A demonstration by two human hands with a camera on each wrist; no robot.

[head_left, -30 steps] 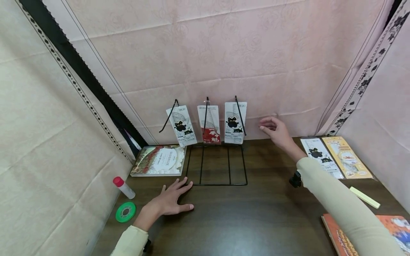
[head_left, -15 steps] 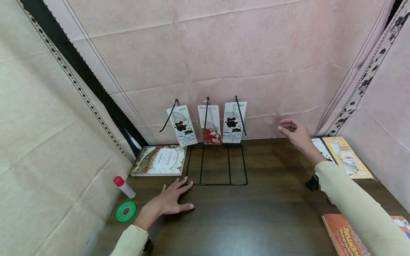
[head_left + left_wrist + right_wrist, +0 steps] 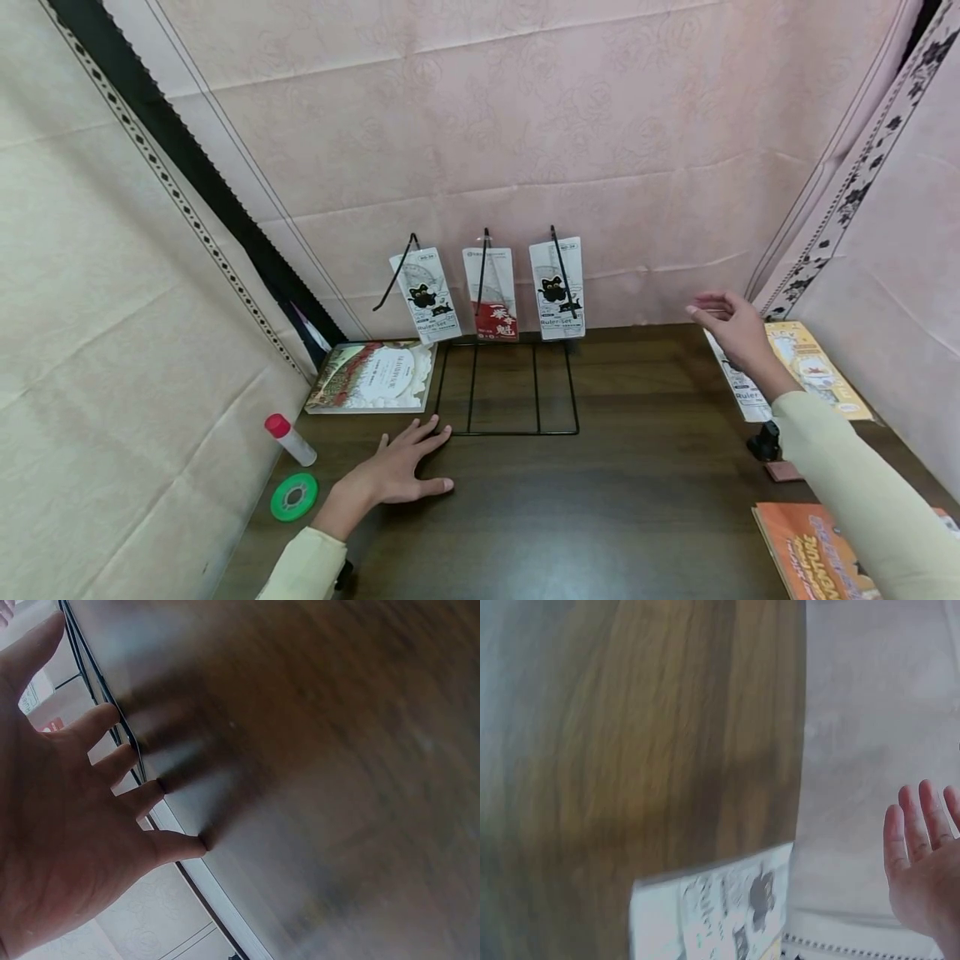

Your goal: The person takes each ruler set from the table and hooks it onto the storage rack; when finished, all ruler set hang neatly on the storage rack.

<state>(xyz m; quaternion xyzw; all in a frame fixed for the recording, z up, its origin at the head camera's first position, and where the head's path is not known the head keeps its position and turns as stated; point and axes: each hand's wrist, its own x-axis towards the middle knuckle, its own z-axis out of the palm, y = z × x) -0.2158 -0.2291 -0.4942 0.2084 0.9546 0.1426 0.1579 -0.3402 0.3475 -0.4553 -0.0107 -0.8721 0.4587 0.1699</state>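
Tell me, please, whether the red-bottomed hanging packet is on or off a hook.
On: in the head view, the red-bottomed hanging packet hangs from the middle black hook, whose prong crosses its front.

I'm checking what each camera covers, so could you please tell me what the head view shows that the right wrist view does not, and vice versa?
Only the head view shows the left hand, wire rack, hanging packets, glue stick, green roll, patterned book and orange book.

Only the right wrist view clearly shows the palm of the right hand and the cat print on the white packet, largely covered by that hand in the head view.

Both show the right hand, white packet, yellow packet (a sliver in the wrist view), table and cloth backdrop.
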